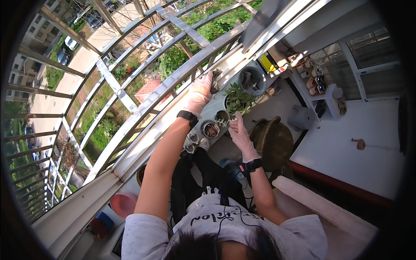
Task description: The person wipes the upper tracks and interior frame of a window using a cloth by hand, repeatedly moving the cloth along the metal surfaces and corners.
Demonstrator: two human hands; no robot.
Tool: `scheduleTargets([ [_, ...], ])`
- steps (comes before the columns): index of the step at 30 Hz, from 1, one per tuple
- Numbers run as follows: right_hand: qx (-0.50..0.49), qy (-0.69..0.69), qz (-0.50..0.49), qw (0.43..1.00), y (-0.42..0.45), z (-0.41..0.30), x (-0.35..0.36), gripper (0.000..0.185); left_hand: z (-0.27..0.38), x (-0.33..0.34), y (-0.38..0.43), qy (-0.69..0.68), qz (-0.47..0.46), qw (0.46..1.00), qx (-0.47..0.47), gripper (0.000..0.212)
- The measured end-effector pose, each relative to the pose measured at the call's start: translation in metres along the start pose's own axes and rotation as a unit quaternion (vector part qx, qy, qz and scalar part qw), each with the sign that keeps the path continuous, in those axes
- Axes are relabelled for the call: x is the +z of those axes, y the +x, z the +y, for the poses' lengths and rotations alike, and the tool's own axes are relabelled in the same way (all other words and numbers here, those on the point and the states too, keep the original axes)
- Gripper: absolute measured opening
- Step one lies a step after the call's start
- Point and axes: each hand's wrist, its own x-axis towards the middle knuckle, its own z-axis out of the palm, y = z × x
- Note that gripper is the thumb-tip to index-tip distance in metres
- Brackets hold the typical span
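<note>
My left hand (199, 92), in a clear thin glove, reaches over the white window sill (172, 122). Its fingers grip a grey-brown clump (215, 81) whose material I cannot make out. My right hand (241, 139), gloved too, is raised beside the potted plants with its fingers curled; whether it pinches anything is unclear. Just past its fingertips are a green succulent (240, 99) in a white pot and a pale-leaved plant (222, 119) in a small pot. Nearer to me stands a pot of brown dry matter (210, 129).
A grey bucket (252, 80) stands beyond the succulent. To the right are a woven basket (272, 143), a grey stool (300, 117) and a shoe rack (325, 100). Metal window bars (143, 104) curve outside on the left. A pink basin (124, 204) lies at lower left.
</note>
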Motion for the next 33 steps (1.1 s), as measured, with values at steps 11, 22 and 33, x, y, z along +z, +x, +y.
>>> scheduleTargets([
  [11,-0.073,-0.019,-0.036,0.996,-0.017,0.001,0.043,0.074,-0.065,-0.054,-0.162,0.145,-0.055,0.988,-0.027,0.062],
  [22,-0.087,0.047,-0.102,0.99,-0.026,-0.059,0.072,0.052,-0.088,-0.108,-0.248,-0.719,0.205,0.65,-0.136,0.04],
  [33,0.042,0.528,-0.431,0.731,-0.036,-0.19,0.15,0.048,-0.066,-0.125,-0.298,-0.935,0.093,0.298,-0.167,0.039],
])
